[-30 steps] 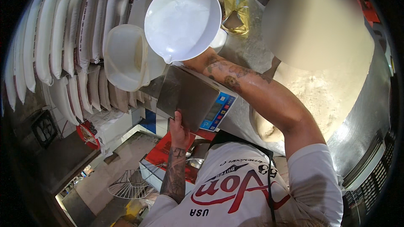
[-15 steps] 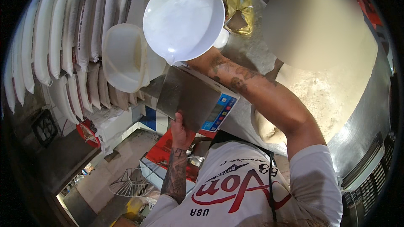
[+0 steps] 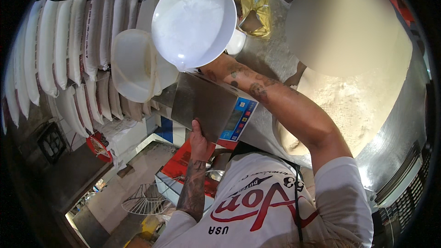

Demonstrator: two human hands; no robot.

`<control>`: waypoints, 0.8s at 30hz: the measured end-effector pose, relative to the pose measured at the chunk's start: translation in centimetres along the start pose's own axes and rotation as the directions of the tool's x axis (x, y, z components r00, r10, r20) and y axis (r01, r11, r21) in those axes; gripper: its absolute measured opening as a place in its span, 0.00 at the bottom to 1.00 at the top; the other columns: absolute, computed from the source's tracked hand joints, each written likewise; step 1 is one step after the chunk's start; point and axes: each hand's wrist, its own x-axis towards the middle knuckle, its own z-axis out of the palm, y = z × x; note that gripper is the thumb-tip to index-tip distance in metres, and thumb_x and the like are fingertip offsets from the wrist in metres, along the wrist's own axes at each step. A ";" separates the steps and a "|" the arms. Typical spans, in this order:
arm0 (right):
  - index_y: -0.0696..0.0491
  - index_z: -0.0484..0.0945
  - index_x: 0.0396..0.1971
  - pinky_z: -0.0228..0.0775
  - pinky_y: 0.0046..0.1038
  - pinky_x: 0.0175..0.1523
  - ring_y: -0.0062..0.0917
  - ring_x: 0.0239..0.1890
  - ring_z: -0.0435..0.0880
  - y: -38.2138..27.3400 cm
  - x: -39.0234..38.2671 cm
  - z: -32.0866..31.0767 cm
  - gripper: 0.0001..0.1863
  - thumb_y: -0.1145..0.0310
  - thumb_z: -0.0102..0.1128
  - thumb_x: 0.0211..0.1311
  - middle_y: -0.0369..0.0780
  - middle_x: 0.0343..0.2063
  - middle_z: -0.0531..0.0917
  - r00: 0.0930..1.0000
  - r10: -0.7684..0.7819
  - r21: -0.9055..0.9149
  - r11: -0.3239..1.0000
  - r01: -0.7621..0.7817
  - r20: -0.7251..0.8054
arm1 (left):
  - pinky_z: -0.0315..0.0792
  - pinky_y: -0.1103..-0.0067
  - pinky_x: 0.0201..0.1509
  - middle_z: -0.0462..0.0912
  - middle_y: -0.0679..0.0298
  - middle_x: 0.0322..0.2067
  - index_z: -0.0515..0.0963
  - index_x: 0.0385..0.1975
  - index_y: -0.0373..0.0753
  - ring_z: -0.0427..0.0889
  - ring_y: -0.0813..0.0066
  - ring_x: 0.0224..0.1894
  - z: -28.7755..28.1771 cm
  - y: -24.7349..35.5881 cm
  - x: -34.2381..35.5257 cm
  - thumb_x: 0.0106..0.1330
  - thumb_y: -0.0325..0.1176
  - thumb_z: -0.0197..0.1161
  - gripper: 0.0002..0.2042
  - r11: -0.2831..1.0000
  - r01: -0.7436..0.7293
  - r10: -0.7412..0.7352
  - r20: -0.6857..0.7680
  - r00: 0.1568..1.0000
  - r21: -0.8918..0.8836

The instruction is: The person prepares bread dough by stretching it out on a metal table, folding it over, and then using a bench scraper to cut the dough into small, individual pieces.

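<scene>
A flat digital scale (image 3: 202, 103) with a metal top and a blue display panel is tilted in front of me. My left hand (image 3: 198, 144) grips its near left edge, with the thumb on the metal plate. My right arm reaches across to the scale's far edge. There my right hand (image 3: 213, 66) is partly covered by the rim of a large white bowl (image 3: 194, 23), and its fingers are hidden. The bowl holds something white, and its spout points toward the scale. Right of the bowl stands an opened gold foil packet (image 3: 256, 14).
A heap of flour (image 3: 335, 105) covers the metal table (image 3: 395, 142) at right; a blurred patch hides its far part. A translucent tub (image 3: 133, 64) stands left of the bowl. Stacked sacks (image 3: 69, 36) fill the left side. Lower down are a red-topped box (image 3: 179, 160) and a wire rack (image 3: 144, 200).
The view has turned slightly, so the bowl and gold packet appear a little farther left. Both hands stay at the scale.
</scene>
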 end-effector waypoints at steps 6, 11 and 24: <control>0.56 0.83 0.46 0.79 0.41 0.57 0.48 0.50 0.85 1.0 -1.2 0.8 0.15 0.75 0.55 0.59 0.52 0.45 0.85 0.991 0.058 0.038 0.997 -0.063 0.121 | 0.68 0.66 0.72 0.72 0.59 0.68 0.63 0.72 0.37 0.72 0.66 0.68 -1.8 -0.9 0.8 0.80 0.56 0.49 0.32 0.991 -0.084 0.092 -0.069 0.993 0.104; 0.57 0.83 0.44 0.79 0.41 0.56 0.49 0.49 0.85 0.8 -0.5 1.6 0.15 0.76 0.54 0.58 0.53 0.44 0.85 0.996 0.074 0.066 0.995 -0.077 0.052 | 0.64 0.67 0.74 0.70 0.63 0.69 0.60 0.74 0.42 0.70 0.66 0.69 -0.9 -0.5 0.2 0.79 0.62 0.44 0.35 0.998 -0.048 0.045 -0.095 0.994 -0.032; 0.60 0.79 0.58 0.74 0.38 0.54 0.47 0.52 0.83 -0.3 -4.5 0.1 0.24 0.65 0.55 0.65 0.56 0.46 0.84 0.979 0.186 0.379 0.903 -0.204 0.083 | 0.63 0.70 0.74 0.66 0.64 0.72 0.58 0.76 0.43 0.66 0.68 0.72 -0.9 -0.4 1.3 0.78 0.67 0.37 0.38 0.996 -0.070 0.076 -0.122 0.990 0.052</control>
